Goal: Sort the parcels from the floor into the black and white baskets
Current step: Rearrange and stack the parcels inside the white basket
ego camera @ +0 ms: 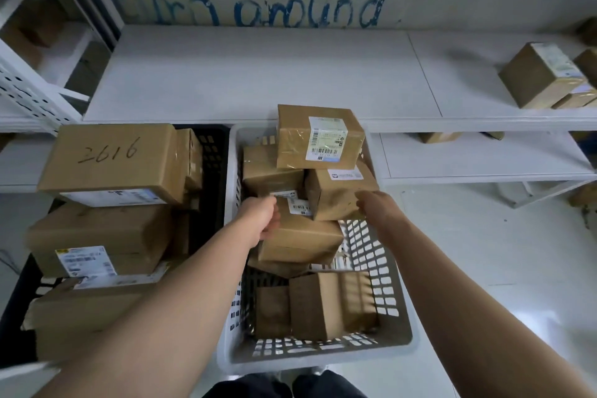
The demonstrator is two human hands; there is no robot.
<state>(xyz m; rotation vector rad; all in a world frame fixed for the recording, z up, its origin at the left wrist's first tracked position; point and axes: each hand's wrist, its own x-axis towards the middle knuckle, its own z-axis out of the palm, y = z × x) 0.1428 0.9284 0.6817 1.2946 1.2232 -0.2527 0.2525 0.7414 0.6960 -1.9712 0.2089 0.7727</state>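
Observation:
A white basket (405,317) stands in the middle of the floor, piled with several brown cardboard parcels. To its left, a black basket (214,152) holds larger parcels, the top one (109,161) marked 2616. My left hand (262,217) curls round the left end of a labelled parcel (302,236) in the white basket. My right hand (374,207) grips the near edge of a taped parcel (336,195) just above it. Another labelled parcel (298,139) lies on top of the pile at the far end.
A white shelf (258,74) runs behind both baskets, with a few parcels (529,76) at its right end. A lower shelf (484,155) sits to the right. White perforated racking (29,87) stands at the left. Glossy floor (484,252) lies right of the basket.

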